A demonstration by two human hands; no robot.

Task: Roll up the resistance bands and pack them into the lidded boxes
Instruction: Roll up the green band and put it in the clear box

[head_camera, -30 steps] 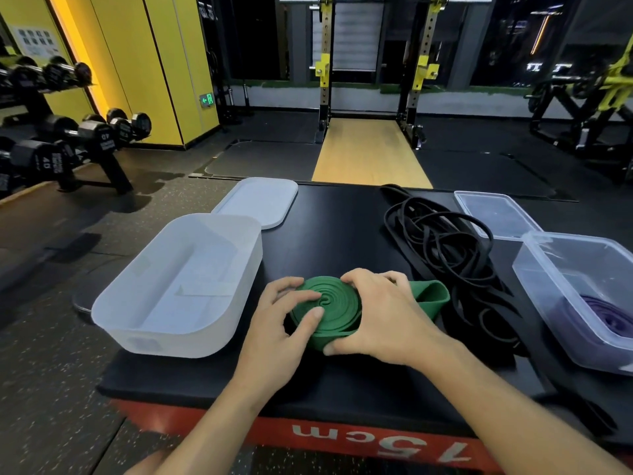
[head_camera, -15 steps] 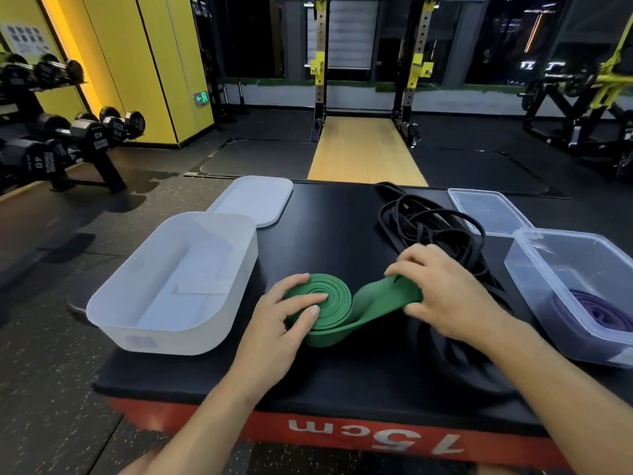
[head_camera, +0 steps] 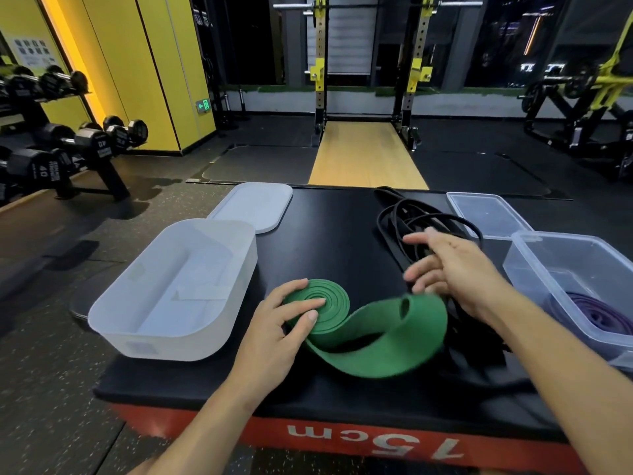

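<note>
Yellow wall (head_camera: 150,70), squat rack (head_camera: 319,73), dumbbells (head_camera: 92,142), perhaps windows (head_camera: 507,39)

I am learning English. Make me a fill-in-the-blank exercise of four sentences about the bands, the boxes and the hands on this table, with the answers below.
1. The half-rolled band under the left hand is ____ in colour.
2. The rolled band inside the clear box is ____.
3. The white box holds ____ bands.
4. The ____ hand hovers open over the black bands.

Missing words: green; purple; no; right.
</note>
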